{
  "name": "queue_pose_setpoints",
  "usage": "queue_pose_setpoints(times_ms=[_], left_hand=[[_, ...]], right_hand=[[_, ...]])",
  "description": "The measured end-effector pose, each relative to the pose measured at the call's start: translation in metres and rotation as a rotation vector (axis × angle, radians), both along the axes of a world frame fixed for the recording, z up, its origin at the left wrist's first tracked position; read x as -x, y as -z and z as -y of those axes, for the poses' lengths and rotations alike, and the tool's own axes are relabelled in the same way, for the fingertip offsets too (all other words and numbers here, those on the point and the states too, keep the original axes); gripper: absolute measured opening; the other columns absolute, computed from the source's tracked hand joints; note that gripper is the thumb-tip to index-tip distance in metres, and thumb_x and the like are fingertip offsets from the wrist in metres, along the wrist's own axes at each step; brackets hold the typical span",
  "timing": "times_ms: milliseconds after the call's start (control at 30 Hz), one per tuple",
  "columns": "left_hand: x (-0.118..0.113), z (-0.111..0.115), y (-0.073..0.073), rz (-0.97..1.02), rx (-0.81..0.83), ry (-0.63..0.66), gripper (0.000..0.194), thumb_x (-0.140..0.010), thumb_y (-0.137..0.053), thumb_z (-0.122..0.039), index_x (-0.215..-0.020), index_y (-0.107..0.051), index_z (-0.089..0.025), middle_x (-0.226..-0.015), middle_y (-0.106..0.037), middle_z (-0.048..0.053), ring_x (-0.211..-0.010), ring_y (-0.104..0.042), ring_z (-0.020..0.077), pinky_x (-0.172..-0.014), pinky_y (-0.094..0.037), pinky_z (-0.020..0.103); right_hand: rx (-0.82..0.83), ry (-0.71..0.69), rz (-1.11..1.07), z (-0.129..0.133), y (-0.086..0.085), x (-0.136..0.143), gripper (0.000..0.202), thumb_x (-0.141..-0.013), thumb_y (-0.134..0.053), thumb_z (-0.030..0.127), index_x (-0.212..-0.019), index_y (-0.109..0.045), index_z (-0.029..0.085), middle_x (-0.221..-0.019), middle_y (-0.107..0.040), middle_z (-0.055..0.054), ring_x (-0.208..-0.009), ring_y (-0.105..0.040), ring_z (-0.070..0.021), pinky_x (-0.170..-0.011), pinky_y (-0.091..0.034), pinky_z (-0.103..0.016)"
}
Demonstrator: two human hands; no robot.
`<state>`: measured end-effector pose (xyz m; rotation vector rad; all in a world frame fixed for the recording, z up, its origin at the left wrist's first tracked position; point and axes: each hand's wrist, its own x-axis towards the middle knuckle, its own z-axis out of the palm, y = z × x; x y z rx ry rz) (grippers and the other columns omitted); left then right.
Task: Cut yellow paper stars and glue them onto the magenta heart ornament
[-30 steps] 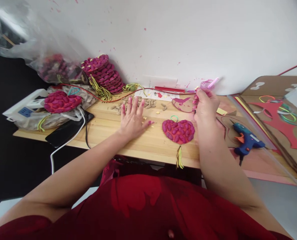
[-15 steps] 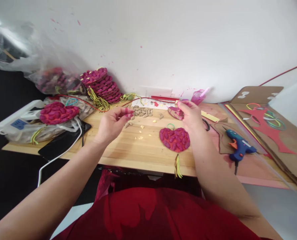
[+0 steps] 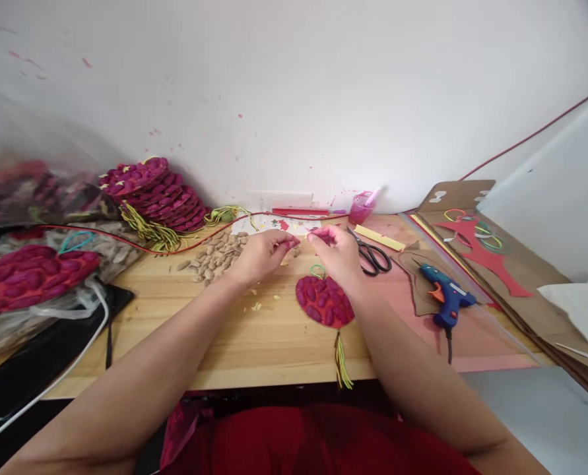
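My left hand (image 3: pixel 266 254) is above the middle of the table with thumb and fingertips pinched together. Facing it, a short gap away, my right hand (image 3: pixel 337 251) is also pinched. Whatever is between the fingertips of either hand is too small to make out. Below my right hand lies a heart-shaped ornament (image 3: pixel 321 302) covered in magenta shell-like pieces, with a green loop on top and a yellow tassel (image 3: pixel 342 363) below. To the left of my left hand spreads a pile of tan nut shells (image 3: pixel 214 257). Small yellow scraps (image 3: pixel 257 307) lie in front of it.
Black scissors (image 3: pixel 375 258) and a yellow strip (image 3: pixel 380 237) lie right of my hands. Farther right are a blue glue gun (image 3: pixel 452 300) and cardboard (image 3: pixel 526 290). Stacked magenta ornaments (image 3: pixel 160 191) stand at back left, another ornament (image 3: pixel 36 274) nearer. A pink cup (image 3: pixel 361 208) is by the wall.
My hands have come closer together over the table. My right hand, which held up a small yellow piece, has moved left and lower. The view has shifted, and the scissors now show fully.
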<state>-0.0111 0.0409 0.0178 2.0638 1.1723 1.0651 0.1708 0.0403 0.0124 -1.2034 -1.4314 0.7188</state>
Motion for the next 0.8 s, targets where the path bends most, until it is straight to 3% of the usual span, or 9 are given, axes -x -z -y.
queue_pose_setpoints(times_ms=[167,300,400,500,600,800], left_hand=[[0.013,0.003,0.005,-0.126,0.145,0.213,0.031,-0.093,-0.046,-0.033,-0.097,-0.072,-0.018,-0.1,-0.075,0.007,-0.095,-0.066,0.0206,-0.088,-0.047,0.03],[0.019,0.001,0.001,-0.197,0.307,0.313,0.03,-0.089,-0.052,-0.037,-0.075,-0.07,-0.019,-0.068,-0.069,0.001,-0.063,-0.06,0.0157,-0.063,-0.045,0.025],[0.019,0.001,-0.002,-0.067,0.345,0.201,0.029,-0.085,-0.06,-0.041,-0.068,-0.068,-0.018,-0.059,-0.065,0.0,-0.053,-0.053,0.0122,-0.053,-0.039,0.023],[0.015,0.004,-0.005,0.261,0.353,0.086,0.024,-0.078,-0.071,-0.041,-0.083,-0.071,-0.017,-0.076,-0.071,0.002,-0.067,-0.06,0.0131,-0.065,-0.044,0.023],[0.011,0.007,-0.007,0.481,0.449,0.111,0.03,-0.071,-0.079,-0.039,-0.09,-0.071,-0.018,-0.084,-0.071,0.002,-0.075,-0.062,0.0137,-0.072,-0.047,0.025],[0.01,0.008,-0.007,0.514,0.474,0.109,0.025,-0.073,-0.079,-0.038,-0.083,-0.069,-0.017,-0.079,-0.069,0.001,-0.074,-0.06,0.0125,-0.073,-0.045,0.025]], right_hand=[[-0.013,-0.003,0.071,0.002,0.001,0.003,0.014,-0.077,-0.067,0.033,-0.077,-0.066,0.019,-0.077,-0.071,-0.003,-0.066,-0.061,-0.0162,-0.065,-0.047,-0.029],[0.039,-0.051,0.042,0.003,0.002,0.005,0.017,-0.077,-0.068,0.036,-0.075,-0.066,0.019,-0.07,-0.067,-0.001,-0.058,-0.055,-0.0142,-0.057,-0.044,-0.028],[0.096,-0.115,-0.032,0.005,0.0,0.008,0.019,-0.077,-0.069,0.038,-0.074,-0.064,0.02,-0.067,-0.064,0.001,-0.056,-0.052,-0.0128,-0.054,-0.042,-0.026],[0.144,-0.148,-0.07,0.01,-0.003,0.012,0.018,-0.077,-0.069,0.037,-0.075,-0.064,0.02,-0.066,-0.062,0.002,-0.056,-0.052,-0.0121,-0.054,-0.041,-0.026],[0.154,-0.168,-0.091,0.016,-0.005,0.017,0.015,-0.076,-0.069,0.033,-0.074,-0.064,0.019,-0.066,-0.062,0.001,-0.058,-0.052,-0.0119,-0.055,-0.04,-0.026],[0.163,-0.188,-0.165,0.021,-0.006,0.022,0.013,-0.076,-0.069,0.031,-0.076,-0.064,0.018,-0.071,-0.065,0.0,-0.062,-0.055,-0.0128,-0.058,-0.043,-0.027]])
